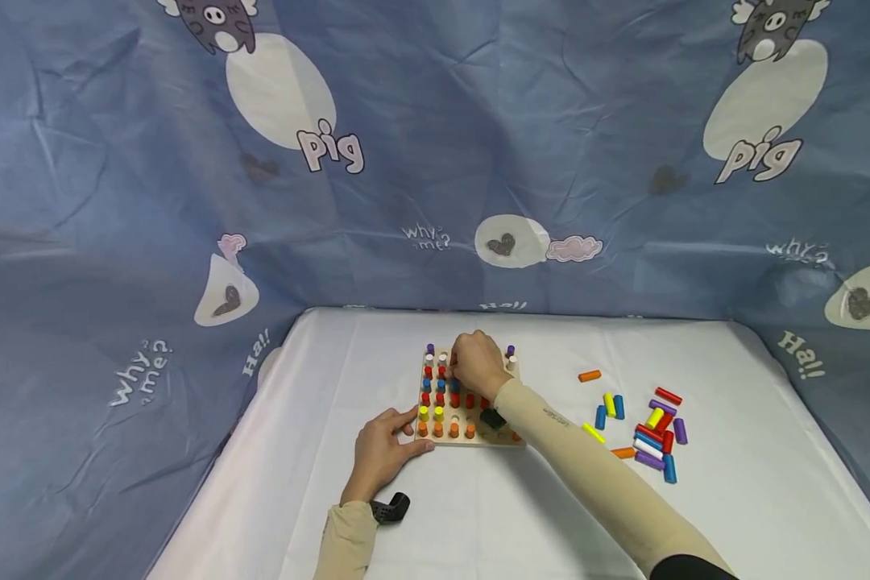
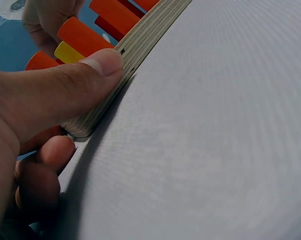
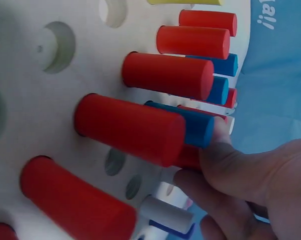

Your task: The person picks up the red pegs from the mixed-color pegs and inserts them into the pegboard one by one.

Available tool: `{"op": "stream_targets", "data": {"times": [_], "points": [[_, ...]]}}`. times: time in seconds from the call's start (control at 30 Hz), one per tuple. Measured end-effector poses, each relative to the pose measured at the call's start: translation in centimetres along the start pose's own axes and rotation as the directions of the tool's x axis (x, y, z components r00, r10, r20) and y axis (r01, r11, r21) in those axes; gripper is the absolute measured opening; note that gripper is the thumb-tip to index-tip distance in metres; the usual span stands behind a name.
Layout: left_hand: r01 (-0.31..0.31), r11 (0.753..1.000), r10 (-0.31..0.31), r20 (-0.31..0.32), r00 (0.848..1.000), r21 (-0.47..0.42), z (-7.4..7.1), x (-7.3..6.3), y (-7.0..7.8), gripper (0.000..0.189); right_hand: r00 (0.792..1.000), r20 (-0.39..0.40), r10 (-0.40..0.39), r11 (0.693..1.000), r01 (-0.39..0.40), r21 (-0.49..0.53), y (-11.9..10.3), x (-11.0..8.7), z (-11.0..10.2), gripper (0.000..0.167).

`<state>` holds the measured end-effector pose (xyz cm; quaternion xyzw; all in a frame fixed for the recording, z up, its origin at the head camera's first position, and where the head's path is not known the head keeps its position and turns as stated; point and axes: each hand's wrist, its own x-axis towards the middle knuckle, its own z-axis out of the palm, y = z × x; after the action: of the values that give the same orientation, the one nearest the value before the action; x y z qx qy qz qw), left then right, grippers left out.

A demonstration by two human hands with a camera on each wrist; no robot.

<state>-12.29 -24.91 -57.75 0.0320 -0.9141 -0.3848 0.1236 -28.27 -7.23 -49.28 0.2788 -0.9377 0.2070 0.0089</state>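
Note:
A wooden pegboard (image 1: 484, 440) stands on the table with rows of purple, white, red, blue, yellow and orange pegs upright in it. My left hand (image 1: 383, 448) holds its near left corner, the thumb (image 2: 103, 62) against the front edge and the other fingers around the left side. Over the back half of the board, my right hand (image 1: 478, 364) pinches a red peg (image 3: 188, 158) between thumb and fingers. That peg is just behind a blue peg (image 3: 200, 125), which partly hides it; its lower end is out of sight. Bare holes (image 3: 58, 47) show near the red row.
Right of the board lies a loose scatter of pegs, among them a purple peg (image 1: 680, 431), a white peg (image 1: 648, 449) and a blue peg (image 1: 669, 469). An orange peg (image 1: 590, 376) lies apart behind them. A printed blue cloth (image 1: 420, 177) hangs behind the white table (image 1: 319, 387).

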Motion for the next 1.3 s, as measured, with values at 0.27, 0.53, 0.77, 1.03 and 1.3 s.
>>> {"op": "stream_targets", "data": {"times": [0.27,0.53,0.77,1.03,1.3], "points": [[0.013,1.0,-0.013,0.009,1.0,-0.005,0.0,-0.1,0.1,0.069,1.0,0.025,0.018,0.999,-0.017,-0.035,-0.2,0.1,-0.3,0.02],[0.009,1.0,-0.009,0.003,1.0,-0.007,0.0,0.0,0.0,0.069,1.0,0.024,0.007,1.0,-0.007,-0.01,-0.3,0.0,-0.5,0.019],[0.024,0.999,-0.024,0.008,1.0,-0.024,0.1,-0.1,0.0,0.069,1.0,-0.008,-0.017,1.0,0.018,0.017,0.0,-0.4,-0.2,0.018],[0.019,1.0,-0.019,0.011,1.0,-0.004,0.2,-0.2,0.1,0.068,1.0,-0.002,0.021,0.991,-0.021,0.136,1.1,-0.6,-0.1,0.019],[0.008,1.0,-0.008,0.007,1.0,0.012,0.2,0.1,0.0,0.069,1.0,-0.017,0.008,0.903,0.0,0.43,3.6,-1.4,-3.6,0.02]]}}
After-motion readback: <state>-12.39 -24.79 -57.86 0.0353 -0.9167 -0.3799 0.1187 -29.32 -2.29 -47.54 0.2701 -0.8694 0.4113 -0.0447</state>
